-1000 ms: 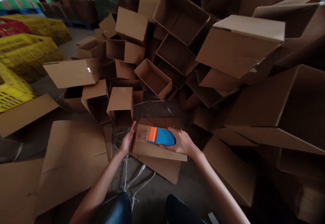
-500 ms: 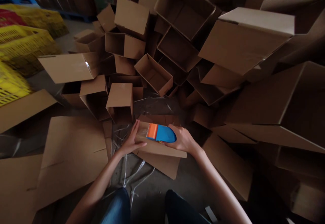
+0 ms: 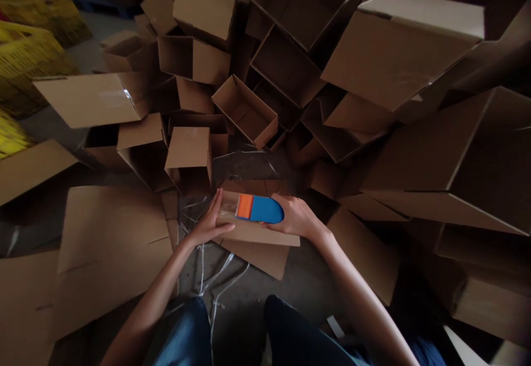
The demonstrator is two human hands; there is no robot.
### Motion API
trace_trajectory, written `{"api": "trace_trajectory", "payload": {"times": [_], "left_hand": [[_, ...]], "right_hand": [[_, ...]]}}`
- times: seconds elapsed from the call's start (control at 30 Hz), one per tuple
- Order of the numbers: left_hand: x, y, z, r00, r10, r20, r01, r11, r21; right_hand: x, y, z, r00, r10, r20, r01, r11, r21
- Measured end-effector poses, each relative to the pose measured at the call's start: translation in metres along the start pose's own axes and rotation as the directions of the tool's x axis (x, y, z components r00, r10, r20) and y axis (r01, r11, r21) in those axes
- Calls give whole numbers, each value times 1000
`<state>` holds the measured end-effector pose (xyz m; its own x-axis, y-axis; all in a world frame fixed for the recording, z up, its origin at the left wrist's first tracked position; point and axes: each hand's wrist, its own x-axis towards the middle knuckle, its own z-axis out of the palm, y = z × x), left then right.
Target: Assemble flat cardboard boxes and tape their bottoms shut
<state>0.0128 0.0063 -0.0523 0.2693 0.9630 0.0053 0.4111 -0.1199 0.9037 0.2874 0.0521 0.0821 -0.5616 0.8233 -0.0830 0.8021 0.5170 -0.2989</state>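
In the head view, my right hand (image 3: 292, 218) is closed around a blue and orange tape dispenser (image 3: 267, 209). The dispenser lies against the top of a small cardboard box (image 3: 265, 234), its orange end pointing left. Clear tape shows on the cardboard just left of that end. My left hand (image 3: 211, 221) grips the box's left end, thumb on the near side and fingers toward the far side. Flaps stick out at the box's far and near sides. The dispenser's underside is hidden.
Open cardboard boxes (image 3: 244, 109) are heaped ahead and on the right. Flat cardboard (image 3: 112, 244) lies to my left, with yellow crates (image 3: 29, 62) farther off. White plastic strands (image 3: 219, 272) are strewn on the floor between box and legs.
The camera view has shifted a little, so the surroundings sit higher and more to the left. Both hands keep their holds, and the dispenser has barely moved on the box.
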Motion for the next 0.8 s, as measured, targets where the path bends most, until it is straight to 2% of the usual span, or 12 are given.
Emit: {"api": "trace_trajectory", "payload": {"times": [0.23,0.4,0.67,0.8], "left_hand": [[0,-1,-4,997,-52,57,49,997,58],[1,-2,-6,994,-83,66,76,991,109],[3,-6,-7,983,-173,59,169,983,77],[3,-2,-9,974,-217,62,215,976,32]], "right_hand": [[0,-4,-9,998,-10,64,14,998,-59],[1,2,-9,996,-46,83,51,996,-68],[6,6,-10,992,-71,104,81,992,-92],[-2,18,-16,993,-52,108,64,992,-112]]}}
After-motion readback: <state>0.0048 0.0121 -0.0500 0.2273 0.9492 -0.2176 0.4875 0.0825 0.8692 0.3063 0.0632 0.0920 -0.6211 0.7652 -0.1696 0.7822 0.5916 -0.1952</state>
